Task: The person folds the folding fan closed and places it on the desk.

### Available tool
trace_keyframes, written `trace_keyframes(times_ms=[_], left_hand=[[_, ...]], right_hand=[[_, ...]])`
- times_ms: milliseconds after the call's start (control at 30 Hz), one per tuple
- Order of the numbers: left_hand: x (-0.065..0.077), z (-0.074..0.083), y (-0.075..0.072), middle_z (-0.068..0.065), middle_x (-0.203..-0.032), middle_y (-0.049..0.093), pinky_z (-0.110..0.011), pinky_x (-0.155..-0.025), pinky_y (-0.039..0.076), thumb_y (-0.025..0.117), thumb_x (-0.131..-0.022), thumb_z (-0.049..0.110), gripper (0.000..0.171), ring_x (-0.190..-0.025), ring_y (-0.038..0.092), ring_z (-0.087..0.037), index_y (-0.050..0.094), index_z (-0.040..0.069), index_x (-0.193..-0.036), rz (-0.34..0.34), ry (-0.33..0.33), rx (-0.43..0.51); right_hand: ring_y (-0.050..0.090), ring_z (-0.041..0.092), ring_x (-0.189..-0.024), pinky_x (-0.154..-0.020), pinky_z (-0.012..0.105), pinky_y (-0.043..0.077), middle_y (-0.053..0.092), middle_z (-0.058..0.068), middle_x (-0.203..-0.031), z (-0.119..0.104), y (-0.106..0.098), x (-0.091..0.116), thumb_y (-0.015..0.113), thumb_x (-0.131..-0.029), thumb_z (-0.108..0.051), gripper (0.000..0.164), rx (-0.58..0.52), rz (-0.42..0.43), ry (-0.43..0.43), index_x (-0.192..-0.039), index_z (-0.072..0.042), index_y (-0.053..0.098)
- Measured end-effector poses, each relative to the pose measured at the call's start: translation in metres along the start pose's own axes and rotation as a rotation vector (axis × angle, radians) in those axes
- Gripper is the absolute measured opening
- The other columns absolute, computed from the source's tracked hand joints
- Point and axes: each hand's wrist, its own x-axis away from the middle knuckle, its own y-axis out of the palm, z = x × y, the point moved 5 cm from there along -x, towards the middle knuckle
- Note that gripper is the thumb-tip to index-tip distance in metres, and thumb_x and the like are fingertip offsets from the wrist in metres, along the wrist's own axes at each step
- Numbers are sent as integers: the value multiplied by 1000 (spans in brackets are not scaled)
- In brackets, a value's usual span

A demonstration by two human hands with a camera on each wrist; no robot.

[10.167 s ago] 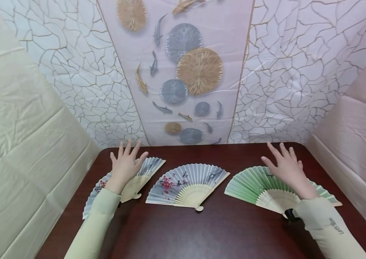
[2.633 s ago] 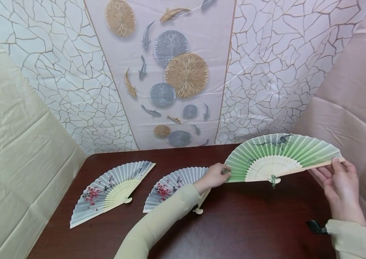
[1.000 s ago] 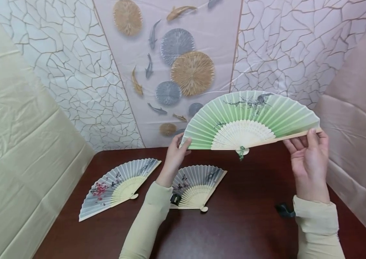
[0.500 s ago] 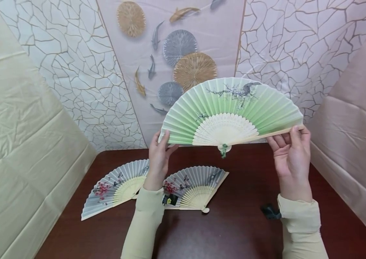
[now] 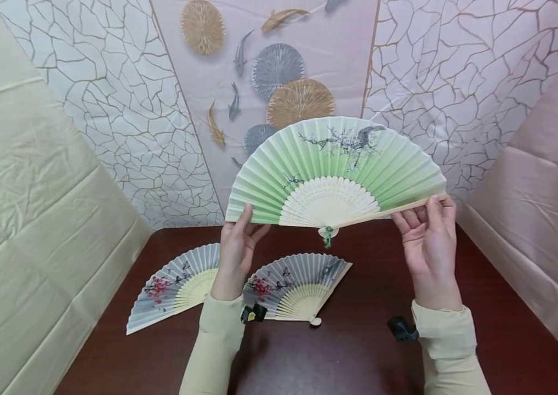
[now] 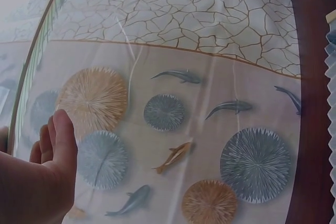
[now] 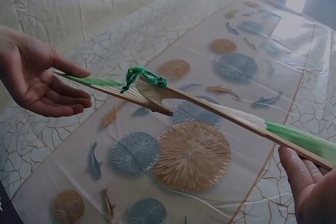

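Note:
A green folding fan (image 5: 335,159), spread wide and printed with a dark branch, is held up above the table in the head view. My left hand (image 5: 235,253) grips its left end, thumb in front and fingers behind. At the right end, my right hand (image 5: 431,251) pinches the wooden guard stick between thumb and fingers. A green cord tassel (image 5: 328,236) hangs from the pivot. In the right wrist view the fan (image 7: 226,113) appears nearly edge-on, a hand at either end. The left wrist view catches only a thin edge of the fan (image 6: 32,59) beside the hand.
Two spread grey folding fans with red blossoms lie on the dark red table (image 5: 348,351): a left one (image 5: 160,296) and a middle one (image 5: 299,293), each partly covered by my left arm. A patterned cloth backdrop (image 5: 111,99) stands behind, with pale cloth at both sides.
Earlier the green fan lay on the table under my right hand. Both hands have since lifted it, and it has moved left toward the middle. In the last half second it shifted slightly further left.

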Motion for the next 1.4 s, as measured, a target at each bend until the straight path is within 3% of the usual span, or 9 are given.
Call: trace_keyframes(times_ms=[367, 600, 733, 900, 1167, 1400], left_hand=[[15, -9, 11, -5, -107, 74, -47, -92, 57, 57, -105, 16, 16, -96, 72, -19, 70, 10, -111, -125, -70, -78], [29, -25, 19, -3, -98, 72, -48, -96, 54, 57, -105, 18, 18, -96, 72, -23, 68, 7, -94, -205, -186, -165], [32, -28, 21, -7, -92, 72, -44, -93, 56, 56, -105, 15, 24, -95, 73, -25, 64, 4, -85, -201, -200, -176], [35, -28, 22, -11, -91, 75, -49, -97, 53, 55, -105, 16, 29, -93, 74, -25, 64, 4, -81, -210, -212, -209], [37, -27, 19, -12, -92, 76, -48, -94, 55, 59, -104, 19, 22, -91, 75, -23, 67, 5, -89, -184, -208, -242], [38, -28, 16, -11, -89, 75, -43, -91, 57, 61, -103, 17, 20, -92, 74, -25, 66, 4, -88, -155, -168, -244]], right_hand=[[68, 39, -105, -80, 50, 58, 65, 26, -125, 9, -3, 6, 49, -105, -13, 18, 13, -17, 34, -119, -7, 41], [68, 38, -107, -82, 49, 58, 64, 25, -128, 13, -5, 10, 47, -105, -14, 18, 47, -43, 49, -120, -8, 41], [68, 38, -107, -82, 49, 58, 64, 24, -128, 14, -7, 12, 47, -106, -15, 17, 65, -38, 46, -120, -7, 42], [67, 37, -109, -83, 48, 58, 63, 23, -132, 13, -9, 13, 48, -105, -16, 21, 102, -28, 40, -124, -8, 42], [65, 34, -113, -86, 46, 56, 61, 20, -136, 14, -13, 17, 47, -106, -17, 39, 116, -44, 89, -143, -8, 37], [67, 33, -112, -91, 45, 56, 65, 22, -127, 20, -16, 17, 47, -108, -21, 40, 6, -55, 160, -143, -2, 49]])
